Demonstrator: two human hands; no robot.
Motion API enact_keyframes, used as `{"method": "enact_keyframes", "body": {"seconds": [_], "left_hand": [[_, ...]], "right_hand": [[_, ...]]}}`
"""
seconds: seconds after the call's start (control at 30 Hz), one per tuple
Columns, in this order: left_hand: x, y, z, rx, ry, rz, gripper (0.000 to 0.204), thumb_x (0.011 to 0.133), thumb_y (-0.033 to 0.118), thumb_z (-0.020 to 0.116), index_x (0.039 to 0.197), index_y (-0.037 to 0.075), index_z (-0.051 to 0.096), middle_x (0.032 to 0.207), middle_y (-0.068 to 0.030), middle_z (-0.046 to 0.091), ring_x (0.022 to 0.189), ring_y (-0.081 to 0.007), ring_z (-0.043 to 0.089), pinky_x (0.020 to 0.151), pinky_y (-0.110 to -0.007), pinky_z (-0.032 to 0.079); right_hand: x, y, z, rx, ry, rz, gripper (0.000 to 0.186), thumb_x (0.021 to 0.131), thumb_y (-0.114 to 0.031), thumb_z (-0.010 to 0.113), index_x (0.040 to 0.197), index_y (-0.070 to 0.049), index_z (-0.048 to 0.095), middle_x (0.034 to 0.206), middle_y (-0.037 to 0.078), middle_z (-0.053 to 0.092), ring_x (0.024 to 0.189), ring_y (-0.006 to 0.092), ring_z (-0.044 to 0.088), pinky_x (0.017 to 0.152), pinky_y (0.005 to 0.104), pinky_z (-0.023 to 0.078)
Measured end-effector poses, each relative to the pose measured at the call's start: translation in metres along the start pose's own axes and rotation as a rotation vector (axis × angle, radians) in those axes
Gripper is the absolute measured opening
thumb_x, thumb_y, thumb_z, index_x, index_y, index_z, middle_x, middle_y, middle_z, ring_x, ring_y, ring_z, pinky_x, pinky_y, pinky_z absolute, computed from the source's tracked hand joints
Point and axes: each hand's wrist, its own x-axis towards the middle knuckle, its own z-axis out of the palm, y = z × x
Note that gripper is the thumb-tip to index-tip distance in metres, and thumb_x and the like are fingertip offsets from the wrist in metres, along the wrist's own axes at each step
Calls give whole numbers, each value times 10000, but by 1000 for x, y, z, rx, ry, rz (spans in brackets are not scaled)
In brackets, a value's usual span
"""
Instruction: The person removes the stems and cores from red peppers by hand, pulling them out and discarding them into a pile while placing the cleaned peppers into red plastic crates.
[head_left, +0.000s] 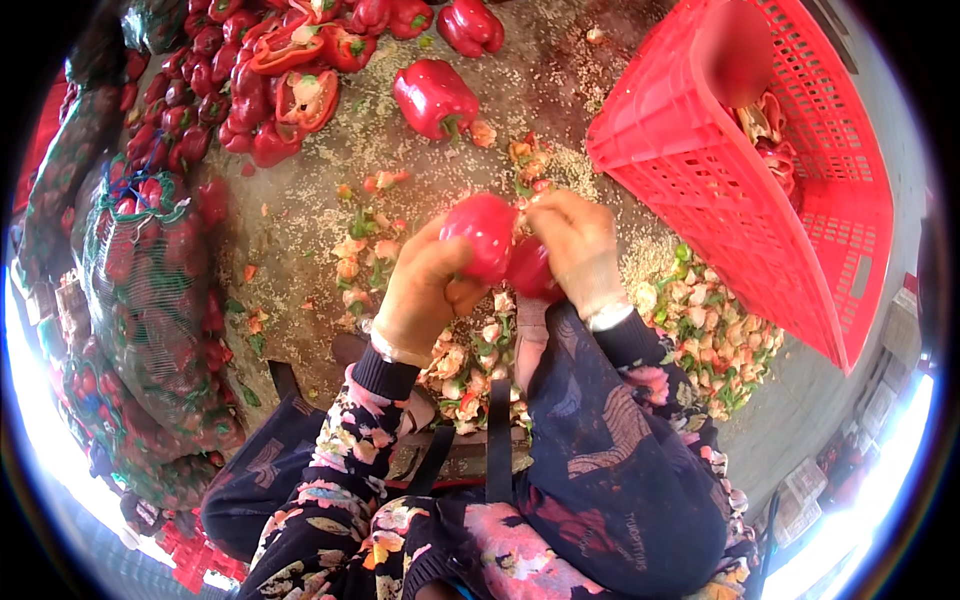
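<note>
My left hand (420, 285) grips a glossy red bell pepper (478, 232) above my lap, thumb across its side. Against it on the right, my right hand (572, 250) has its fingers curled on a darker red pepper piece (530, 270), fingertips at the top where the pepper looks split; what exactly they pinch is too small to tell. Both hands appear to wear thin, translucent gloves. Trimmed cores with green stems (485, 350) lie under and around my hands, among scattered pale seeds.
A pile of red peppers (240, 80) and a loose pepper (435, 100) lie ahead on the floor (300, 190). Filled green mesh sacks (140, 300) line the left. A red plastic crate (700, 210) holding pepper pieces stands right, beside a heap of cores (710, 320).
</note>
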Motion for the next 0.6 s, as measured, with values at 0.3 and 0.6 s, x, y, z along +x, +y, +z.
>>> {"method": "enact_keyframes", "body": {"seconds": [0.3,0.6], "left_hand": [[-9,8,-10,-84,-136,6,628,867,218,750,1412,7,521,946,-4,616,665,-74,510,548,-242,400],[-18,3,15,161,29,-32,376,892,30,749,1239,14,604,1043,-11,674,918,-84,639,769,-246,529]], "right_hand": [[10,6,-46,696,-417,433,544,997,-438,679,1328,-10,616,1138,129,726,893,148,656,798,315,536],[-2,-31,-4,745,-488,435,427,929,-182,689,1297,10,588,1152,97,655,1051,172,633,946,314,518]]}}
